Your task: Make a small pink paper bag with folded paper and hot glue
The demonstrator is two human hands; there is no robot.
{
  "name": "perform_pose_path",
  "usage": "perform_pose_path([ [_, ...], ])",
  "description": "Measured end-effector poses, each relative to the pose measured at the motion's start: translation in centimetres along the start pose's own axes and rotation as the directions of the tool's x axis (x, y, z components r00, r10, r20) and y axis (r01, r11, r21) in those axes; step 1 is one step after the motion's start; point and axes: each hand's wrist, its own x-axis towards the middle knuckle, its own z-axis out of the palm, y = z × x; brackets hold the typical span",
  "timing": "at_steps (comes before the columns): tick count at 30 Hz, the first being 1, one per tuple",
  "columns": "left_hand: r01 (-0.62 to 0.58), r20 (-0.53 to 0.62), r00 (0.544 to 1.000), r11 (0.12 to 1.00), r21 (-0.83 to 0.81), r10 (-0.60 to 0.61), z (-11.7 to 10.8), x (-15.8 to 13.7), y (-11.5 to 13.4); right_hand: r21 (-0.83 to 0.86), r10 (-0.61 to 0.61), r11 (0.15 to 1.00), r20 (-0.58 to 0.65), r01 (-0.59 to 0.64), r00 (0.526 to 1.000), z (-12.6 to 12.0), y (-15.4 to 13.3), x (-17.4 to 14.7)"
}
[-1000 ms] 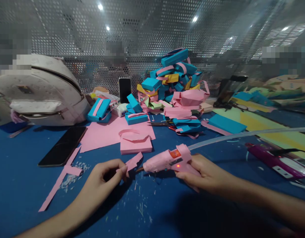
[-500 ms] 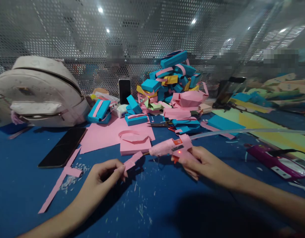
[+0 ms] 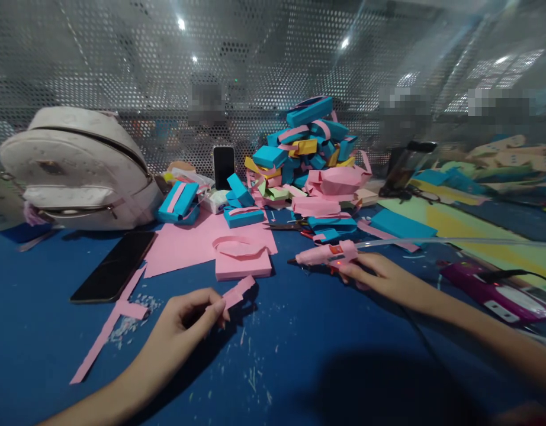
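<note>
Head view: in front of the box point(image 3: 243, 269), the left hand point(image 3: 175, 322) has its grip pinching the near end of a strip point(image 3: 238, 293). Being paper, it should be light, soft and easily creased; an end or its edges look the best hold. To the right of the box, the right hand point(image 3: 378, 277) keeps its grip wrapped round the glue gun point(image 3: 323, 255), likely stiff, fairly light and safest held by the handle. Compared with half a second ago, the gun has moved rightward, well apart from the strip. Behind the box rises a pile point(image 3: 317, 160).
</note>
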Motion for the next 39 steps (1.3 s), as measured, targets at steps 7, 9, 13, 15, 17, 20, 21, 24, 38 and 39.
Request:
perform_pose_path([
  [7,-0.016,0.016,1.000,1.000,0.000,0.016,0.1,-0.1,-0.6,-0.162,-0.036,0.986,-0.078,0.023,0.996,0.3,-0.3,-1.6],
  [9,-0.020,0.019,1.000,1.000,0.007,0.020,0.1,-0.1,-0.6,-0.237,-0.072,0.971,-0.118,0.043,0.990,0.3,-0.4,-1.8],
  [13,-0.027,0.011,1.000,0.999,0.034,0.027,0.2,-0.1,-0.6,-0.346,-0.105,0.937,-0.146,0.049,0.984,0.0,-0.5,-2.2],
  [15,-0.027,0.011,1.000,0.999,0.043,0.027,0.2,-0.1,-0.6,-0.425,-0.083,0.905,-0.154,0.010,0.985,-0.1,-0.7,-3.1],
  [17,-0.023,0.014,1.000,0.999,0.036,0.023,0.1,-0.1,-0.5,-0.536,-0.070,0.843,-0.193,-0.045,0.979,-0.2,-1.2,-4.6],
  [20,-0.015,0.019,1.000,1.000,0.022,0.015,0.2,-0.2,-0.2,-0.632,-0.175,0.774,-0.273,-0.040,0.946,0.1,-2.4,-7.3],
  [21,-0.016,0.023,1.000,1.000,0.025,0.015,0.2,-0.2,-0.1,-0.624,-0.236,0.781,-0.270,0.017,0.934,0.3,-3.0,-7.9],
  [24,-0.057,0.066,0.996,0.996,0.068,0.052,0.3,-0.4,0.2,-0.504,-0.380,0.812,-0.074,0.294,0.922,1.3,-5.4,-8.0],
  [38,-0.393,0.186,0.910,0.913,0.108,0.369,0.3,-1.8,-0.1,-0.020,-0.568,0.814,0.176,0.580,0.804,8.1,-10.1,0.9],
  [39,-0.355,0.160,0.928,0.929,0.104,0.337,0.2,-1.7,-0.3,0.030,-0.544,0.837,0.154,0.546,0.825,8.2,-10.0,1.2],
])
